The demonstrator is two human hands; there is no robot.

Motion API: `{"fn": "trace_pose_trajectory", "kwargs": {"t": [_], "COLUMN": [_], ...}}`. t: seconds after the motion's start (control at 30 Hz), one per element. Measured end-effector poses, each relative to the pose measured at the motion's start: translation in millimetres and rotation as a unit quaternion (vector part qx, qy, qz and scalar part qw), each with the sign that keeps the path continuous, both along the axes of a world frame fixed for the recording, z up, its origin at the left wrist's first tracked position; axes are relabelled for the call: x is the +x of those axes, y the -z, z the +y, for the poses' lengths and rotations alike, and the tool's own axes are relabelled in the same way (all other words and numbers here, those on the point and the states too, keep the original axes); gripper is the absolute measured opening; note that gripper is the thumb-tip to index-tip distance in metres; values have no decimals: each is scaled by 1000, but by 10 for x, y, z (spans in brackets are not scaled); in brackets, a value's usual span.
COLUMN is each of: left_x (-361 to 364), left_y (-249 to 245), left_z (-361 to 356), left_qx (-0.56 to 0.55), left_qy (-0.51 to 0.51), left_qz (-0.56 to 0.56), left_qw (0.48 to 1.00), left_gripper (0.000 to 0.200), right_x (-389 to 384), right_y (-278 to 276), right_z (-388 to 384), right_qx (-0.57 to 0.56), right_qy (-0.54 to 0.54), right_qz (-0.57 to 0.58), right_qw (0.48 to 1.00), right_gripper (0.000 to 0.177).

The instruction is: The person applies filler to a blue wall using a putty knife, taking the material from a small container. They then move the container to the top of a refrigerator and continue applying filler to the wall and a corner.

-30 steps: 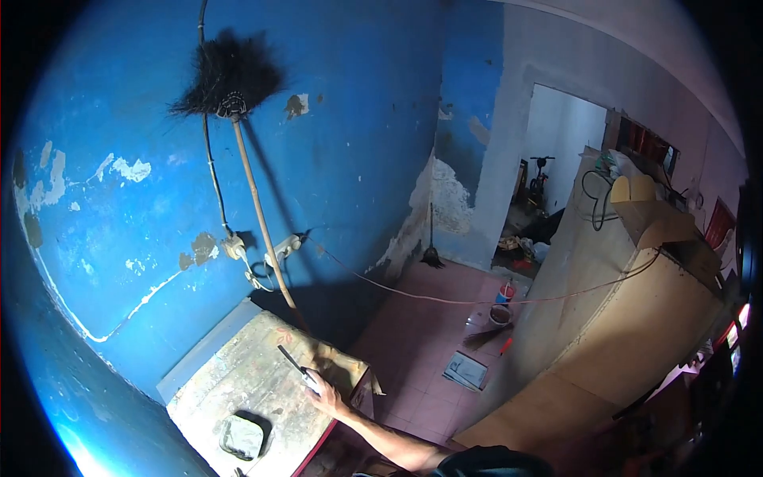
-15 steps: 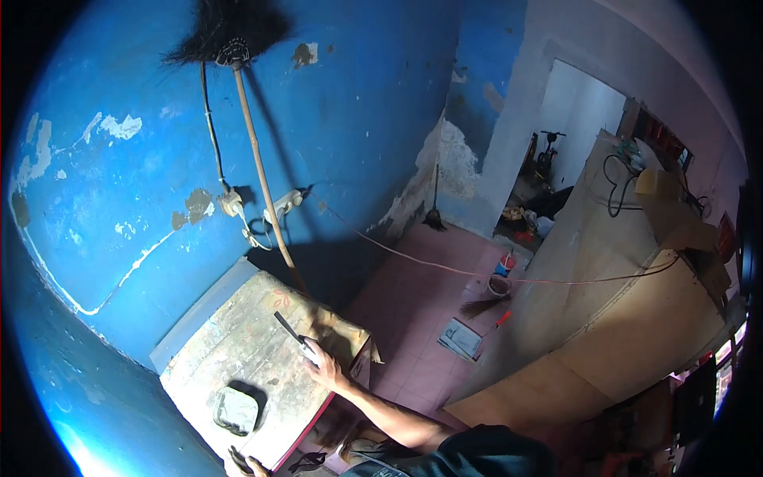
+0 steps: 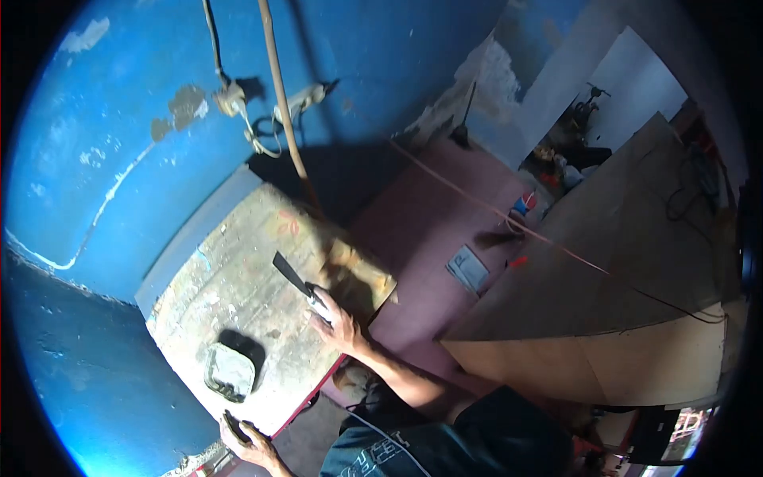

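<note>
My right hand (image 3: 340, 324) is closed around the handle of a putty knife (image 3: 291, 273). Its dark flat blade points up and left, above the stained tabletop (image 3: 246, 274). A squarish plastic tub (image 3: 252, 372) with greyish residue inside stands on the table, left of and below that hand. At the table's near edge, just below the tub, my left hand (image 3: 253, 447) grips a small dark flat object (image 3: 234, 427). Its kind is not clear to me.
A long wooden broom handle (image 3: 280, 95) leans on the blue wall (image 3: 103, 143) behind the table, beside wired sockets (image 3: 230, 102). To the right, a cable (image 3: 477, 205) spans toward a large wooden panel (image 3: 588, 270). A booklet-like item (image 3: 467, 269) lies on the pink floor.
The view has tilted downward, so the broom head is out of sight and more of my left hand shows. My right hand still holds the putty knife over the table.
</note>
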State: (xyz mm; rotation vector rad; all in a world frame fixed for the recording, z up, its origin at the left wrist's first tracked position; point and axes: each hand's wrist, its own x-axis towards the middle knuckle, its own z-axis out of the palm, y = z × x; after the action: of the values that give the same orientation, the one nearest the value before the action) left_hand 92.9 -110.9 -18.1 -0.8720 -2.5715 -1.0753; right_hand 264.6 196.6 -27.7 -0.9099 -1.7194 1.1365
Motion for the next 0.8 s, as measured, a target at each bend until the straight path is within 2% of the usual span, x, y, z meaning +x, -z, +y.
{"fn": "trace_pose_trajectory", "kwargs": {"t": [0.07,0.13,0.17,0.2,0.27,0.3,0.33,0.4,0.43,0.6,0.67,0.73,0.8], "left_x": [-33,7,21,24,-51,40,226,229,221,211,201,301,262], "left_y": [36,-8,-60,-36,14,68,-343,-302,-325,-275,-206,-367,-240], "left_z": [-22,17,78,72,20,13,327,337,337,272,230,350,276], "left_qx": [-11,-16,-21,-15,-37,69,57,94,84,62,62,62,89], "left_qy": [-13,-24,-20,-35,-2,-32,-80,-80,-72,-80,-83,-127,-111], "left_qz": [-10,32,97,99,188,-24,0,-11,12,-51,-28,-91,-104], "left_qw": [1000,999,995,994,982,997,995,992,994,994,994,986,984], "left_gripper": [40,40,38,38,39,37,42,40,40,33,27,26,25], "right_x": [-8,6,26,48,79,76,90,95,87,97,107,127,136], "right_y": [24,45,42,22,-2,43,6,-22,10,9,-29,-69,-106], "right_z": [8,-10,-20,-28,-20,-15,-12,-1,-1,-8,-6,-12,-20], "right_qx": [2,-16,-26,-27,3,27,-34,-70,-66,-103,-101,-93,-85], "right_qy": [-8,-18,-21,-21,-28,-21,-35,-41,-41,-68,-69,-66,-67], "right_qz": [4,-14,-26,-35,-45,-33,-53,-54,-36,0,-12,-35,-56], "right_qw": [1000,1000,999,999,999,999,997,995,996,992,992,993,993], "right_gripper": [59,60,61,61,64,66,64,63,62,65,65,64,64]}}
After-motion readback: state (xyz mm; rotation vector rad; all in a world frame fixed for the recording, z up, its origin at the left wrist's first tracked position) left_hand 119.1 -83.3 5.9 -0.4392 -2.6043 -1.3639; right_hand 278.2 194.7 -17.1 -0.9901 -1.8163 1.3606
